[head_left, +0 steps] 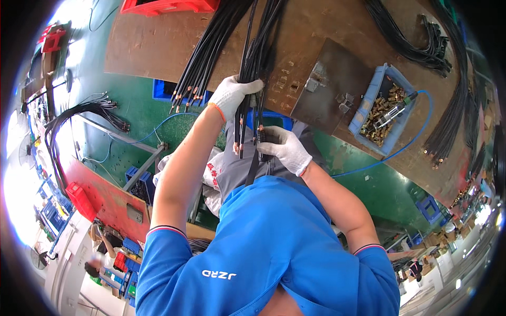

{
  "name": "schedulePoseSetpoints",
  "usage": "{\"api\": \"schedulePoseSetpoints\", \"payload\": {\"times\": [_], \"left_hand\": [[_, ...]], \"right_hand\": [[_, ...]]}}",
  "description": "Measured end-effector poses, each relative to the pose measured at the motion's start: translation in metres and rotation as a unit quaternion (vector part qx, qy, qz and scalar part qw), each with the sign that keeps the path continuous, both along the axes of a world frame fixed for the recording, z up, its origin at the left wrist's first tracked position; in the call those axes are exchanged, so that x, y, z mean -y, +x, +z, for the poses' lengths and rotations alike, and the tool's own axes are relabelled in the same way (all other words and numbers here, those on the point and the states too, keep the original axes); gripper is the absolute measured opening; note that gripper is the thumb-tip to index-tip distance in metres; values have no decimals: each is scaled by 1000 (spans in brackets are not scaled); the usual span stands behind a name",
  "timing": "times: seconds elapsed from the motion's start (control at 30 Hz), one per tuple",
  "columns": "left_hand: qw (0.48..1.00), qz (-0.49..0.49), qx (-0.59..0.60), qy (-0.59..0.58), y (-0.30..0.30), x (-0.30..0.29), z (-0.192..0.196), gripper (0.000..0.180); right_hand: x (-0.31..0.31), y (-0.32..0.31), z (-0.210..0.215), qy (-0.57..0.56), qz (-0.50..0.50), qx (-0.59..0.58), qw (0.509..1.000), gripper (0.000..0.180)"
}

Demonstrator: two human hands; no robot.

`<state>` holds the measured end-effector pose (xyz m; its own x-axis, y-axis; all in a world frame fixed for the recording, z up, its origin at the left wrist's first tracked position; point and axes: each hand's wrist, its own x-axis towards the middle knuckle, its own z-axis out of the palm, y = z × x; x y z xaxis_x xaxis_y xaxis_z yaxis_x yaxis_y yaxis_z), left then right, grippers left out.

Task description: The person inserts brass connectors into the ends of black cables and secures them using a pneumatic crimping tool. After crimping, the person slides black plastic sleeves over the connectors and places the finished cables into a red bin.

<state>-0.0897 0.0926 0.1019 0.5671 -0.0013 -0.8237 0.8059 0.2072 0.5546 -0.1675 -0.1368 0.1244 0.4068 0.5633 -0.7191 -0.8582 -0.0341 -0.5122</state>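
My left hand (234,96), in a white knit glove, is closed around several black cables (257,47) near their lower ends. The cables run up onto the table, and bare copper shows at some of their hanging tips. Just below and to the right, my gloved right hand (285,148) has its fingers closed around a short, dark ribbed piece (261,138) beside one copper tip. Whether that piece sits on a cable is too small to tell. Left of my left hand, a bundle of black cables (203,68) with copper ends lies over the table edge.
A blue bin (357,118) of brass fittings (392,95) stands on the brown table (153,45) at right. A tool (392,113) with a blue air hose (429,121) lies across it. More black cables (443,126) lie far right. A red bin (171,5) is at the back.
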Motion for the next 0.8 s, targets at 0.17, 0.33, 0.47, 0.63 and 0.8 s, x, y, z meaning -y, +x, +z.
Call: {"api": "schedulePoseSetpoints", "payload": {"times": [0.17, 0.33, 0.47, 0.63, 0.8], "left_hand": [[999, -48, -7, 16, 4, -1, 10, 30], [997, -50, 12, 50, 8, -7, 27, 36], [998, -34, 31, 48, 4, -35, 15, 36], [985, -110, 50, 127, 6, -54, 14, 36], [964, -134, 83, 212, -5, -55, -25, 43]], "right_hand": [[-19, 12, -19, -63, -10, 90, 994, 52], [-50, 63, -45, -45, -113, 165, 979, 51], [-71, 128, -87, -213, -85, 285, 931, 59], [-74, 188, -70, -237, -88, 278, 927, 43], [-56, 187, -98, -197, -107, 264, 938, 31]]}}
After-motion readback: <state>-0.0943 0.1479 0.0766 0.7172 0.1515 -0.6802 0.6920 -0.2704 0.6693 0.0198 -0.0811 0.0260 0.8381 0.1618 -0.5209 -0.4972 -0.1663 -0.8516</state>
